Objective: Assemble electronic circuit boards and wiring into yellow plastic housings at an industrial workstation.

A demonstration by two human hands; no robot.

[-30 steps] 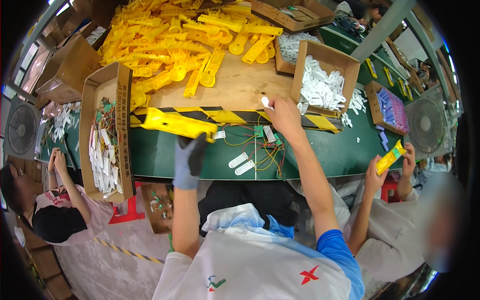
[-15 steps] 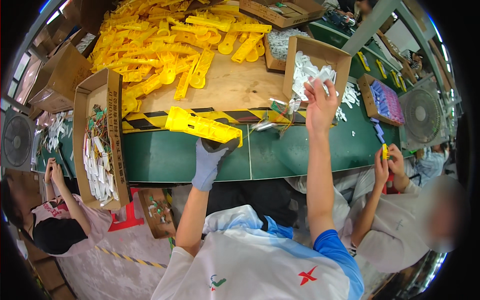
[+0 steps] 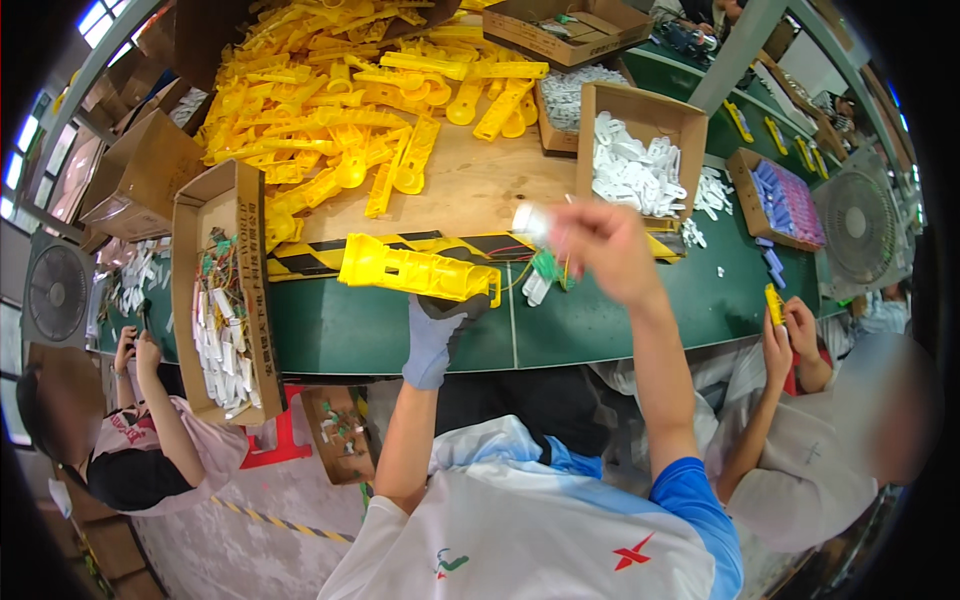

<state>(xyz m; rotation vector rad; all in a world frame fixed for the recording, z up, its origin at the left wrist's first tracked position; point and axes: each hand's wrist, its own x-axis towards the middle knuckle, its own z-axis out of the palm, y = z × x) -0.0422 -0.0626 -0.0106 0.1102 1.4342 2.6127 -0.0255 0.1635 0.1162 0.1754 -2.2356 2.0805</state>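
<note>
My left hand (image 3: pixel 437 335), in a grey glove, grips a long yellow plastic housing (image 3: pixel 415 274) from below, its ribbed hollow side showing. To the right, my bare right hand (image 3: pixel 612 248) is raised over the table's near part, slightly blurred. A small white plastic piece (image 3: pixel 532 222) is pinched at its fingertips. Just under those fingers hangs a small green circuit board (image 3: pixel 545 265) with thin coloured wires and a white block (image 3: pixel 537 290). Whether the board hangs from my right hand or from the housing, I cannot tell.
A heap of yellow housings (image 3: pixel 320 120) covers the wooden board. Behind my right hand stands a carton of white pieces (image 3: pixel 640 170). At left, a long carton (image 3: pixel 258 300) holds wired white parts. Co-workers sit on both sides; the right one holds a yellow part (image 3: pixel 774 304).
My right hand has come away from the carton of white pieces, leftward and nearer, with a white piece in its fingers. The housing stays in my left hand; the whole view has shifted slightly.
</note>
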